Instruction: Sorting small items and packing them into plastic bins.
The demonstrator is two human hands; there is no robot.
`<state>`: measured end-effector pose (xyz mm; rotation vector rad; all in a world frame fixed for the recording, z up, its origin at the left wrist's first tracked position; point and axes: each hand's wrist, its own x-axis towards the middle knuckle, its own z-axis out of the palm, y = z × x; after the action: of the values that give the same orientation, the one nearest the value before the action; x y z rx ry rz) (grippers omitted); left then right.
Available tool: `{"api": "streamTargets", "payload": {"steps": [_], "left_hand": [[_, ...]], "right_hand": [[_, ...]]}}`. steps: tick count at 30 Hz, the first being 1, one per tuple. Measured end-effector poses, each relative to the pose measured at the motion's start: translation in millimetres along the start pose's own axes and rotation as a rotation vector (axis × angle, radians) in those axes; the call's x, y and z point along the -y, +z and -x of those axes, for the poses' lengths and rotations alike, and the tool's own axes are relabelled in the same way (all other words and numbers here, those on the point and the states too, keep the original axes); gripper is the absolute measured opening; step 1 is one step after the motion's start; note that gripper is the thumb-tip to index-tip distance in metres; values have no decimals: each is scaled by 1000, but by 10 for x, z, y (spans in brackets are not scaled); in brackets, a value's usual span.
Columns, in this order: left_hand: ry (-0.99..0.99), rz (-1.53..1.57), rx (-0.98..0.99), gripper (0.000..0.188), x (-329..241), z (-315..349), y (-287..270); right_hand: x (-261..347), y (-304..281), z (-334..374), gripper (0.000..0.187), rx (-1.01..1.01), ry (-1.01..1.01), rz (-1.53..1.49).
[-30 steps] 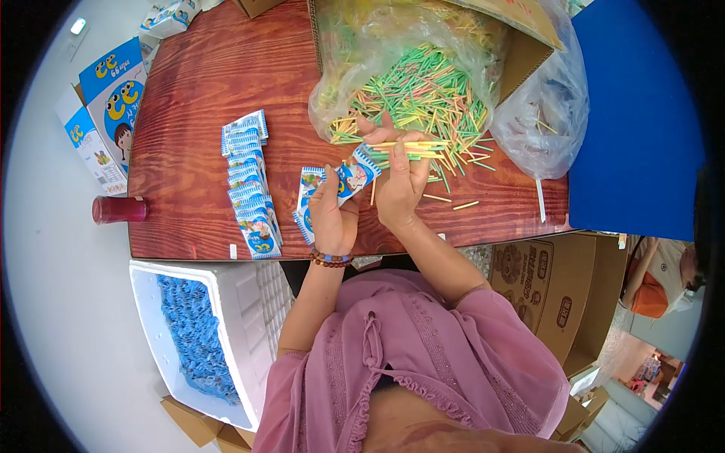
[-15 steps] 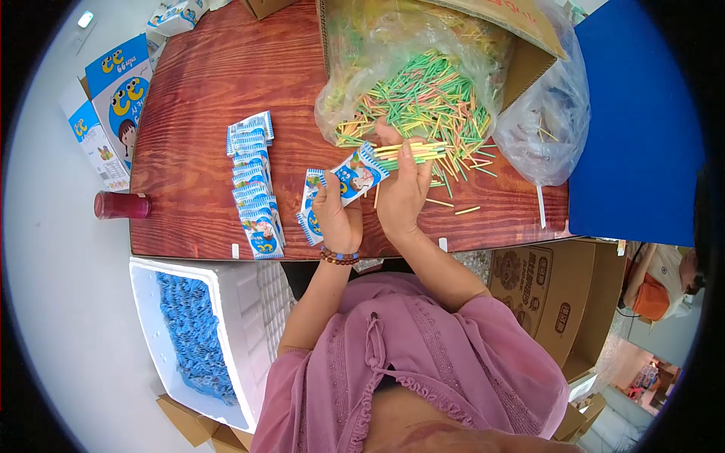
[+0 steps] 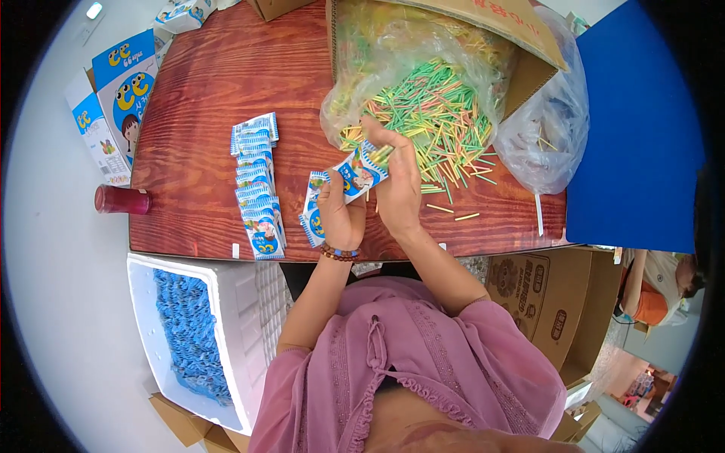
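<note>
My left hand is closed around a blue-and-white packet, its upper end tilted to the right. A bundle of thin coloured sticks shows at that end, most of it inside the packet. My right hand is curled round the outer end of the bundle, its fingers by the packet's mouth. Another blue-and-white packet lies under my left hand, partly hidden by it. Just beyond my right hand, a heap of green, yellow and pink sticks spills out of a clear plastic bag.
An overlapping row of packets lies to the left on the wooden table. A cardboard box holds the bag of sticks. A red-capped jar stands at the left edge. Below it, a white foam box contains many blue packets.
My right hand has moved slightly left to the packet, and the stick bundle has slid mostly inside it. My left hand keeps its hold nearly in place.
</note>
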<state>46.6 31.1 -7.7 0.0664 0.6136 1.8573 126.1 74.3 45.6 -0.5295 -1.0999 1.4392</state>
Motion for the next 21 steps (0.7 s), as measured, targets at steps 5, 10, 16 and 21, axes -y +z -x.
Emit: {"api": "streamTargets", "payload": {"steps": [5, 10, 16, 21], "left_hand": [[-106, 122, 51, 35, 21, -79, -6], [-83, 210, 168, 44, -32, -149, -82], [-32, 274, 184, 37, -171, -143, -8], [104, 69, 112, 20, -325, -29, 83]], "right_hand": [[48, -23, -83, 39, 159, -20, 356], [196, -32, -114, 38, 285, -113, 672], [181, -2, -150, 31, 235, -94, 643], [-27, 93, -188, 15, 232, 55, 543]]}}
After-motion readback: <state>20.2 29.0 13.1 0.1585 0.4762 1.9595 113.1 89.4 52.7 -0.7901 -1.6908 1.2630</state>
